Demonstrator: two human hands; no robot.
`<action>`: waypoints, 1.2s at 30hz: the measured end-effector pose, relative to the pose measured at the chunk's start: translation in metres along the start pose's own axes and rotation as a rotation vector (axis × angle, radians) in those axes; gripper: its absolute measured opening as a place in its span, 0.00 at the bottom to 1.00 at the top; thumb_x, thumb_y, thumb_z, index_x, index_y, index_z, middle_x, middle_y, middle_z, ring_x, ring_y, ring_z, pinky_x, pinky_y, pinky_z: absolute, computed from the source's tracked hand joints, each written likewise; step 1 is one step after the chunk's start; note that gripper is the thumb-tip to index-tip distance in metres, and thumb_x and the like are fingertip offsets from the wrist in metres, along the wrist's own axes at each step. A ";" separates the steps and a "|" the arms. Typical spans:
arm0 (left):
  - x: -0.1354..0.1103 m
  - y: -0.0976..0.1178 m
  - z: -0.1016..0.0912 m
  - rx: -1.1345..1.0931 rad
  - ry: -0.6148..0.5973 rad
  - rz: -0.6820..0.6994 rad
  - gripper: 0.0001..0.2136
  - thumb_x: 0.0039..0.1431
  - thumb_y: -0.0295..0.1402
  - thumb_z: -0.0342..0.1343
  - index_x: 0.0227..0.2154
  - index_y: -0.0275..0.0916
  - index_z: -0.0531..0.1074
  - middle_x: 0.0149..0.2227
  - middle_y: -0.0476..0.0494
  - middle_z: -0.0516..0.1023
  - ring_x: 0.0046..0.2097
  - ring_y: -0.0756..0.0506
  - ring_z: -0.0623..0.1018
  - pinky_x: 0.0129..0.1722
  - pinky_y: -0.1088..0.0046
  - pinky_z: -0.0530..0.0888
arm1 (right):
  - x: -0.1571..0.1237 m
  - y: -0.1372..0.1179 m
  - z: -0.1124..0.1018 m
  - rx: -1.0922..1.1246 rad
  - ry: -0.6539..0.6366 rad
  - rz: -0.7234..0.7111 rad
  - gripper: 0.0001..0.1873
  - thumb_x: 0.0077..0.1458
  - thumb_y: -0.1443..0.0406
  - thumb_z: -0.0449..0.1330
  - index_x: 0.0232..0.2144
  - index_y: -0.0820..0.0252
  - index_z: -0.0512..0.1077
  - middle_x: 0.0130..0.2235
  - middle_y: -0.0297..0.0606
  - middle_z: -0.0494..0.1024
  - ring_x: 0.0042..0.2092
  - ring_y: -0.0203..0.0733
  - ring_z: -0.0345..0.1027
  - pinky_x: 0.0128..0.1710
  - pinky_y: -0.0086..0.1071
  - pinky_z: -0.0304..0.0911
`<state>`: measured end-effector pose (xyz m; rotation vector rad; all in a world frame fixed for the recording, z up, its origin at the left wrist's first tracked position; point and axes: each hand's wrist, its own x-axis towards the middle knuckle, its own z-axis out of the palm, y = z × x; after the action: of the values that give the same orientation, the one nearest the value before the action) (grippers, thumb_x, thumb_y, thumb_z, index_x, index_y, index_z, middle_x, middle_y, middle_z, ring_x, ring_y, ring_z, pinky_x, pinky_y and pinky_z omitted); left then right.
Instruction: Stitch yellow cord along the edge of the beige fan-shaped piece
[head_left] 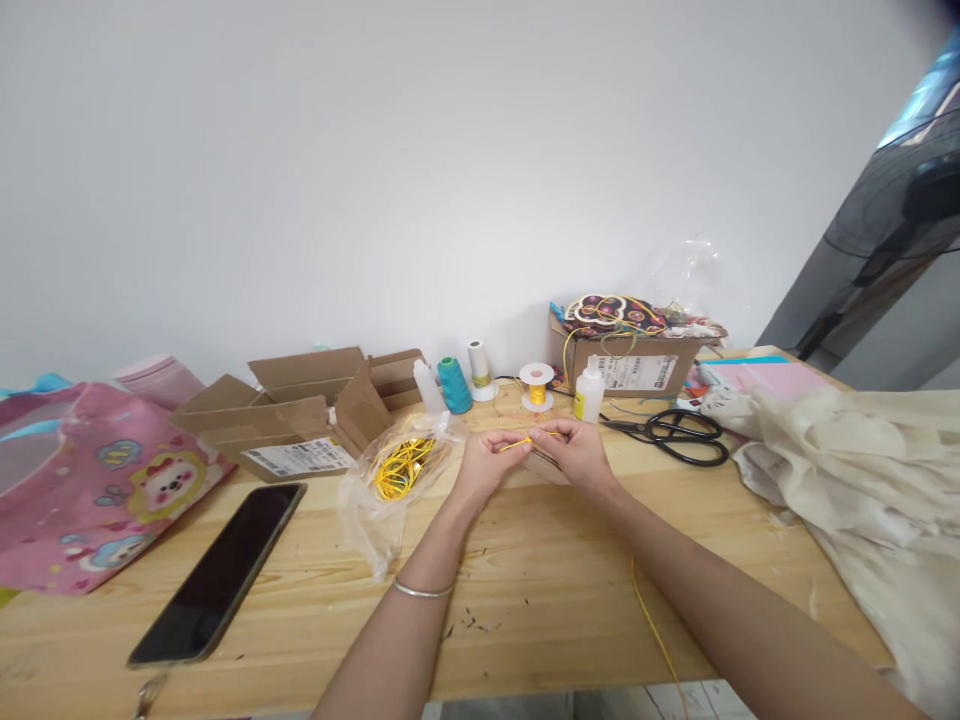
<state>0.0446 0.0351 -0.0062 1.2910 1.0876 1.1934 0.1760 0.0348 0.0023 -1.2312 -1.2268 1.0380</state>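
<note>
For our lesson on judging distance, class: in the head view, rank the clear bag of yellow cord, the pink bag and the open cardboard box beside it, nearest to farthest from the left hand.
From the left hand:
1. Clear bag, just to its left.
2. Open cardboard box, farther left, toward the wall.
3. Pink bag, at the view's left edge.

Passage between phone (217, 575) and left forearm (409, 610) — plastic bag (367, 535) blocking behind, scissors (649, 432) obstructing beside right hand (579, 456)
</note>
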 end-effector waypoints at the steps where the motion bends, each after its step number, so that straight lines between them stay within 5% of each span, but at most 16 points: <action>1: 0.000 0.000 0.000 0.002 0.002 0.003 0.11 0.34 0.35 0.61 0.23 0.33 0.74 0.24 0.45 0.76 0.25 0.50 0.72 0.28 0.75 0.69 | 0.001 0.001 0.000 0.014 -0.006 0.012 0.12 0.33 0.60 0.60 0.19 0.65 0.72 0.20 0.36 0.73 0.22 0.34 0.62 0.22 0.28 0.58; 12: 0.001 -0.003 -0.002 0.019 0.013 0.024 0.09 0.35 0.32 0.61 0.24 0.35 0.75 0.26 0.45 0.77 0.27 0.51 0.73 0.30 0.75 0.69 | 0.000 0.005 0.000 0.198 -0.130 0.108 0.14 0.32 0.59 0.62 0.21 0.65 0.72 0.21 0.35 0.74 0.22 0.32 0.63 0.24 0.27 0.58; 25: -0.002 0.002 -0.003 -0.091 -0.028 -0.044 0.08 0.36 0.31 0.61 0.24 0.35 0.75 0.26 0.45 0.77 0.29 0.50 0.72 0.33 0.75 0.67 | -0.004 0.002 0.005 0.063 -0.057 -0.005 0.11 0.37 0.61 0.58 0.20 0.65 0.72 0.19 0.34 0.71 0.21 0.31 0.58 0.21 0.25 0.54; 31: -0.003 0.006 -0.004 -0.137 -0.013 -0.098 0.05 0.35 0.30 0.60 0.19 0.33 0.74 0.11 0.54 0.65 0.16 0.57 0.60 0.18 0.80 0.57 | -0.005 0.004 0.008 0.075 -0.106 -0.004 0.11 0.37 0.60 0.58 0.20 0.65 0.72 0.17 0.33 0.69 0.20 0.31 0.57 0.19 0.25 0.51; 36: -0.002 0.005 -0.004 -0.119 -0.031 -0.106 0.07 0.36 0.31 0.60 0.20 0.32 0.74 0.08 0.58 0.55 0.14 0.59 0.50 0.15 0.79 0.46 | -0.005 0.002 0.007 0.072 -0.076 0.023 0.10 0.36 0.61 0.59 0.19 0.64 0.72 0.18 0.33 0.71 0.21 0.32 0.59 0.22 0.26 0.55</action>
<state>0.0400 0.0329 -0.0019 1.1437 1.0336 1.1378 0.1690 0.0306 -0.0010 -1.1626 -1.2248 1.1450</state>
